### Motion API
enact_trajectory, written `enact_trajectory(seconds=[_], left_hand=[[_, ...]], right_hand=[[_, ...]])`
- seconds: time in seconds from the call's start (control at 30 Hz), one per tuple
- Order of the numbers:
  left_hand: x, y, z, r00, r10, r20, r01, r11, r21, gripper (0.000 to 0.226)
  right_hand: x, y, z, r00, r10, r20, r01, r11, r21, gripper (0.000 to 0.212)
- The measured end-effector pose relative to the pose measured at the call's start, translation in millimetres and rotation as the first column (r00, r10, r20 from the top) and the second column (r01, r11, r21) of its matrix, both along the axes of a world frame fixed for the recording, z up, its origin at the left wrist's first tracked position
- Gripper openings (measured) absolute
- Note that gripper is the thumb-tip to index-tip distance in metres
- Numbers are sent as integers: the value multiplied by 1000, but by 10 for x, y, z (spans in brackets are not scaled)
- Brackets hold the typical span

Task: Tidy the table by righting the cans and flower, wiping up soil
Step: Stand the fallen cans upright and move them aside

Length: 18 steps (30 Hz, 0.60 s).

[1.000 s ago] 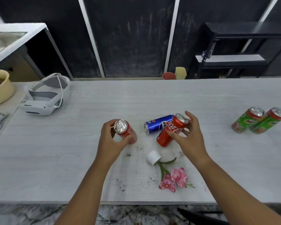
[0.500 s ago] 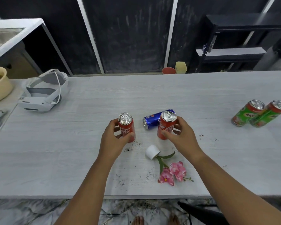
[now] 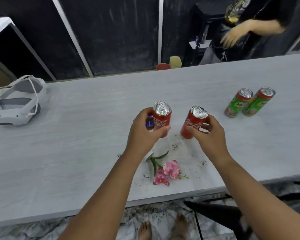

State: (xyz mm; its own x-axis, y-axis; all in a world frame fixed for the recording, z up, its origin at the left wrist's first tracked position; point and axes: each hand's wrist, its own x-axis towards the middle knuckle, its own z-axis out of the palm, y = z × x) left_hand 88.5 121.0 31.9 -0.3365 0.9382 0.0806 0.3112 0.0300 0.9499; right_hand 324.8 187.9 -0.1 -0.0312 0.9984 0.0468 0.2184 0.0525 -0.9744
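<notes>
My left hand (image 3: 144, 130) grips a red cola can (image 3: 161, 116), held upright above the table. My right hand (image 3: 209, 134) grips a second red cola can (image 3: 193, 122), upright and slightly tilted, its base near the tabletop. A blue can (image 3: 149, 122) lies mostly hidden behind my left hand. A pink flower (image 3: 166, 172) lies on its side near the front edge, its small white pot (image 3: 149, 156) partly hidden under my left forearm. Dark soil (image 3: 175, 146) is scattered around it. Two green cans (image 3: 248, 103) stand together at the right.
A white headset (image 3: 16, 103) rests at the table's left. A red cup (image 3: 163, 67) and a yellow cup (image 3: 175, 61) stand beyond the far edge. Another person (image 3: 246, 30) moves behind the table at the upper right. The grey table (image 3: 76, 153) ends just below the flower.
Both red cans have been lifted and carried rightward in my hands. The view has shifted left, and another person has appeared at the upper right.
</notes>
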Motion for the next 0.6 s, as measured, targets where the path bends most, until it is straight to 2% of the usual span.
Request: enact_trajectory(seconds=[0.27, 0.6], left_hand=[[1087, 458, -152, 977, -215, -1, 215, 976, -16, 67], [2238, 997, -218, 925, -377, -39, 374, 925, -66, 68]], right_hand=[[943, 92, 39, 981, -182, 64, 180, 983, 44, 56], [1942, 349, 10, 937, -330, 115, 325, 944, 58, 58]])
